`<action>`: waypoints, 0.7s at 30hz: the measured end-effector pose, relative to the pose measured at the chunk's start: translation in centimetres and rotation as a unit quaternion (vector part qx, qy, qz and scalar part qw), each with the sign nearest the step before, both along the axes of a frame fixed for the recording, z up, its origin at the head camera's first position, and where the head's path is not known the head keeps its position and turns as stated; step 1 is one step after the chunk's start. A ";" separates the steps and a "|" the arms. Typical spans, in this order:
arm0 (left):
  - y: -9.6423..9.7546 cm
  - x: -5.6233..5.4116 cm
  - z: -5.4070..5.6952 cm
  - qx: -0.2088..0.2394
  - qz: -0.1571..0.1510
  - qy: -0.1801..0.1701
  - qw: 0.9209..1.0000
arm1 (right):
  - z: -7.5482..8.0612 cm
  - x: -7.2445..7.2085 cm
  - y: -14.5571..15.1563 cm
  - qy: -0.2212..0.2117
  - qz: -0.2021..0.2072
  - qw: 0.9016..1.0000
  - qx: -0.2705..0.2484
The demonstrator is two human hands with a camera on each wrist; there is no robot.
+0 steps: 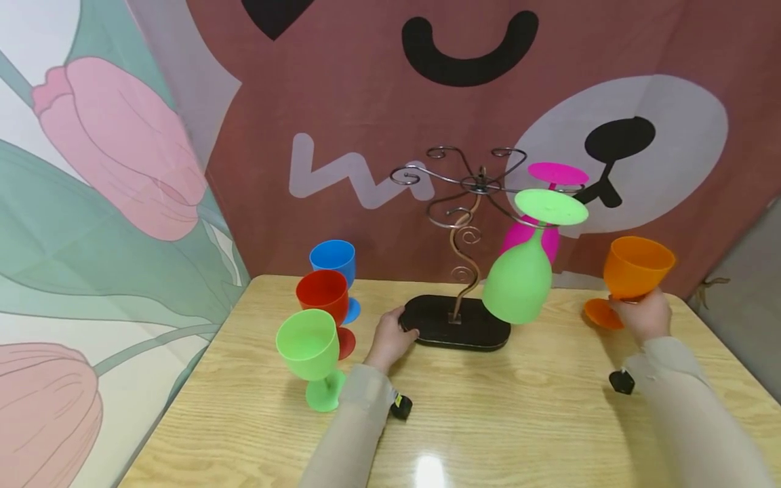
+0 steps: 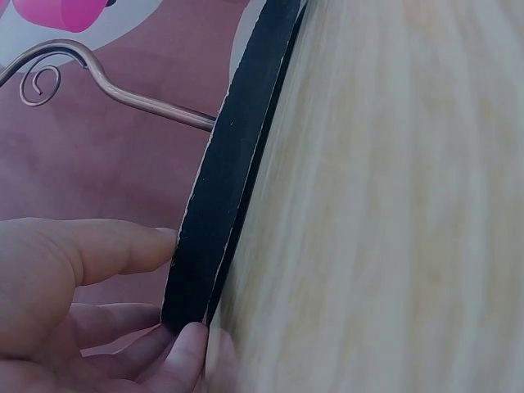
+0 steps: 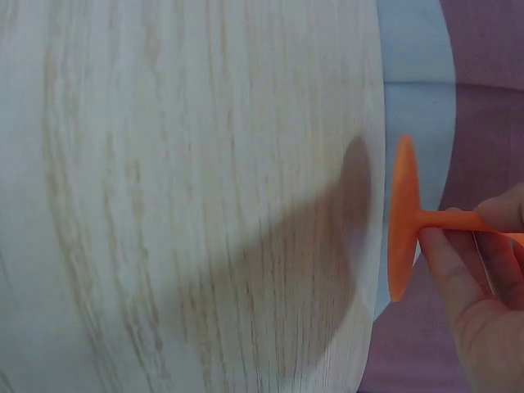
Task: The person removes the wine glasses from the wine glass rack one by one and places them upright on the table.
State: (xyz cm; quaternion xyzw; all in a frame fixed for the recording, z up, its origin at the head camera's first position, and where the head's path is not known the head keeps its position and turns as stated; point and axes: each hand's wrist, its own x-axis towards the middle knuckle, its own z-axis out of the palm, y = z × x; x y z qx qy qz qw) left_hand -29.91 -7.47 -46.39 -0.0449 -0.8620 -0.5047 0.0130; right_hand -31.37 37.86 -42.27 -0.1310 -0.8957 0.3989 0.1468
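Note:
My right hand (image 1: 648,317) grips an orange goblet (image 1: 634,268) by its stem, bowl up. In the right wrist view the goblet's round foot (image 3: 403,221) hangs above the table, its shadow apart from it. My left hand (image 1: 389,341) holds the left end of the black base (image 1: 434,320) of a metal goblet rack, thumb on the upper edge and fingers around the end (image 2: 201,246). Curled wire arms (image 1: 481,183) top the rack's twisted copper post (image 1: 466,257). On its right side hang a light green goblet (image 1: 518,285) and a magenta goblet (image 1: 558,174), both upside down.
Left of the rack, a blue goblet (image 1: 332,257), a red goblet (image 1: 322,298) and another light green goblet (image 1: 308,346) stand upright in a row on the wooden table (image 1: 506,420). Behind the table hangs a patterned cloth (image 1: 366,88).

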 end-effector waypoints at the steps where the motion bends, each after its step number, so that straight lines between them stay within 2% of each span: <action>1: 0.0 0.0 -0.1 0.001 0.001 0.001 1.000 | 0.0 -0.1 0.0 -0.004 0.001 1.000 0.001; 8: 0.0 -0.1 -0.3 0.009 0.008 -0.003 1.000 | -0.6 -0.4 0.2 -0.013 -0.004 1.000 0.016; 15: -0.2 0.0 -0.4 0.015 0.007 -0.004 1.000 | -1.0 -0.8 0.5 -0.046 0.011 0.999 -0.018; 21: -0.1 -0.2 -0.7 0.019 0.006 0.000 1.000 | -1.5 -0.8 0.9 -0.043 0.012 0.999 0.002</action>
